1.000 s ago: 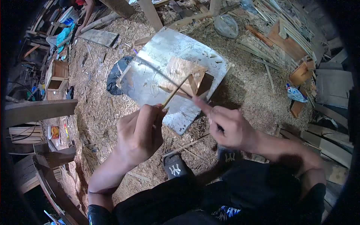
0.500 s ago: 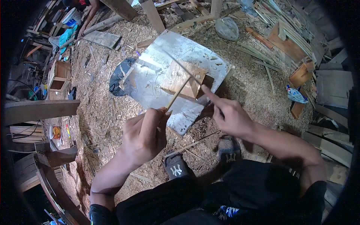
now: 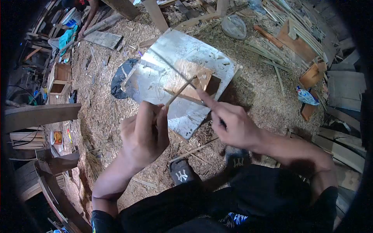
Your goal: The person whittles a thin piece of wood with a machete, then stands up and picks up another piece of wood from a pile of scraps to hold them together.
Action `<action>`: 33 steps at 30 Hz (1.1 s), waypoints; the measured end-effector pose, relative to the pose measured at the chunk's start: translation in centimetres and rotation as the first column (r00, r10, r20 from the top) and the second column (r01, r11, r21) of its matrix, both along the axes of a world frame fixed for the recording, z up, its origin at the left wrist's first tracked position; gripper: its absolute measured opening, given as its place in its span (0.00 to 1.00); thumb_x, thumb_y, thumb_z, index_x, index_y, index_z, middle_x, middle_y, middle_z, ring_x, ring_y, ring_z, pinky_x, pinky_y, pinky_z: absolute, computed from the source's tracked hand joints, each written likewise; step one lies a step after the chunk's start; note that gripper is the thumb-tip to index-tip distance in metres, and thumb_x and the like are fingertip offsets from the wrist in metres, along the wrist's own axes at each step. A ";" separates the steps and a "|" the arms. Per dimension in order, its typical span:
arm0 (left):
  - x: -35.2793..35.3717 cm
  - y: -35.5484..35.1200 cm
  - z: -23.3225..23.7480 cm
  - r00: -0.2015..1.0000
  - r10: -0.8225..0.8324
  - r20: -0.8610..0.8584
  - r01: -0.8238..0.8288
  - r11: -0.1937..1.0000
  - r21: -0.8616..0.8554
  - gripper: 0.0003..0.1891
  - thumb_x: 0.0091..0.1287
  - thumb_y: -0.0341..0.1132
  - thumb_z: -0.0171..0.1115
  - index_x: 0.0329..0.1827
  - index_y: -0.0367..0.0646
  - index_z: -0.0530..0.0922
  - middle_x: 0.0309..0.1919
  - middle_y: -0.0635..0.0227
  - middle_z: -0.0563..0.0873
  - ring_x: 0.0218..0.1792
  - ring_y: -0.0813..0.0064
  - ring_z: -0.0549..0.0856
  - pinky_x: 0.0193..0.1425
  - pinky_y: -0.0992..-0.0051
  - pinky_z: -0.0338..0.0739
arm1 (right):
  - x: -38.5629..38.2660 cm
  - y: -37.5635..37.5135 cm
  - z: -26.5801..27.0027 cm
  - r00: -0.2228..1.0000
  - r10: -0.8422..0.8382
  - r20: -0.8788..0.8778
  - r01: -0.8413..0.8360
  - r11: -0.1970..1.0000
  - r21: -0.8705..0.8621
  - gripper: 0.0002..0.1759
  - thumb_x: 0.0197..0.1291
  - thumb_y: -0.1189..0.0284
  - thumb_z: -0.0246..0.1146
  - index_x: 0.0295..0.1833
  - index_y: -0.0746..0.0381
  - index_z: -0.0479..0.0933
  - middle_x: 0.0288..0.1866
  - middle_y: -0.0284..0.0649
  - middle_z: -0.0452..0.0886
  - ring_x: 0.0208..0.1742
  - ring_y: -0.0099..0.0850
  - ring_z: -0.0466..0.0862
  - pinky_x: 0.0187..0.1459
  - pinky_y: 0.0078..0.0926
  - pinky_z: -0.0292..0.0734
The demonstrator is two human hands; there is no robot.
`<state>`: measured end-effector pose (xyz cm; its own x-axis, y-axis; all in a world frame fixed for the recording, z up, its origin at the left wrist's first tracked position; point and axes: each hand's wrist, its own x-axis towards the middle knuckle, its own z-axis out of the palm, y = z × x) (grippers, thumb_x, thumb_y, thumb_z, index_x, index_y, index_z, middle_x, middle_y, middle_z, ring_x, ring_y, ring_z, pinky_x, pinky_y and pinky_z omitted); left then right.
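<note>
Stick and blade above a sawdust floor [image 3: 252, 101].
Left hand [image 3: 143, 134] clenched a thin stick [image 3: 179, 92]; right hand [image 3: 233, 124] grasped a slim blade [image 3: 171, 70], forefinger extended, crossing the stick's far end.

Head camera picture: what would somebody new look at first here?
Most likely the two hands in the middle: the left hand grips a thin stick that slants upward, and the right hand, forefinger stretched out, holds a slim dark tool close to it. Behind them a pale, scuffed board lies on a floor of wood shavings, with stacked wooden slats at the top right.
</note>
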<state>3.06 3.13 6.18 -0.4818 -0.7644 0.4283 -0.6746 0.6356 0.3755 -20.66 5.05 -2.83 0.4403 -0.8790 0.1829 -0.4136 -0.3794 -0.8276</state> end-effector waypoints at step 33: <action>0.1 0.1 0.4 0.999 0.041 0.009 -0.041 0.999 -0.033 0.05 0.70 0.21 0.64 0.37 0.34 0.75 0.21 0.61 0.79 0.14 0.67 0.81 0.17 0.70 0.72 | 1.3 -0.3 0.8 0.998 0.058 -0.007 -0.059 0.981 -0.185 0.46 0.58 0.86 0.61 0.83 0.56 0.59 0.27 0.46 0.78 0.25 0.38 0.82 0.30 0.37 0.82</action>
<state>3.17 3.27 6.55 -0.4546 -0.7690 0.4494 -0.7036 0.6194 0.3482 -19.40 4.79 -2.00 0.4903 -0.8027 0.3394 -0.3873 -0.5496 -0.7402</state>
